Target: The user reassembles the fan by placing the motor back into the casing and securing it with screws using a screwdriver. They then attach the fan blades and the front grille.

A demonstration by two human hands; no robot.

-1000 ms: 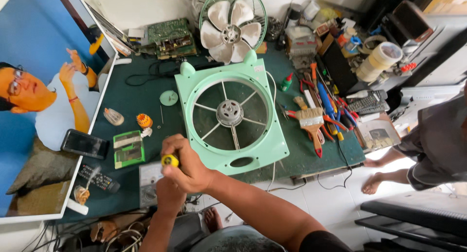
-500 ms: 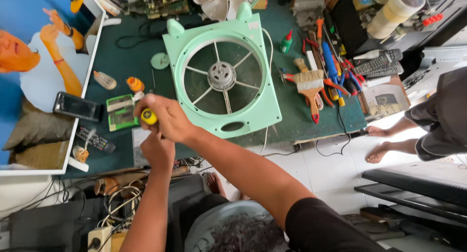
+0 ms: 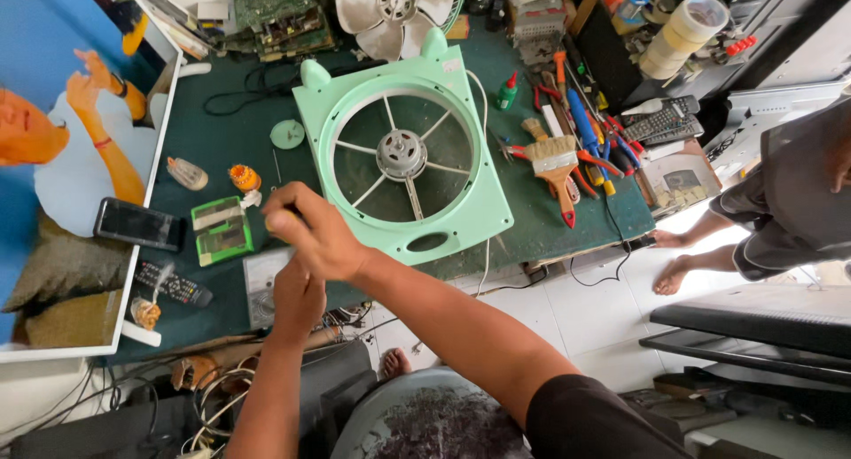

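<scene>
Mint-green plastic forms the fan housing (image 3: 403, 162), laid flat on the desk (image 3: 222, 149). The right hand (image 3: 315, 233) is curled shut just beside its lower left corner, above the left hand (image 3: 297, 295); what either grips cannot be told. A paintbrush (image 3: 557, 162) and screwdrivers (image 3: 585, 126) lie to the right.

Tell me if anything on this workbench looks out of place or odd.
The pale green fan frame lies flat with its motor bare; the white blade wheel sits apart at the table's far edge. Tools lie heaped to the right. Nothing looks spilled or broken.
</scene>
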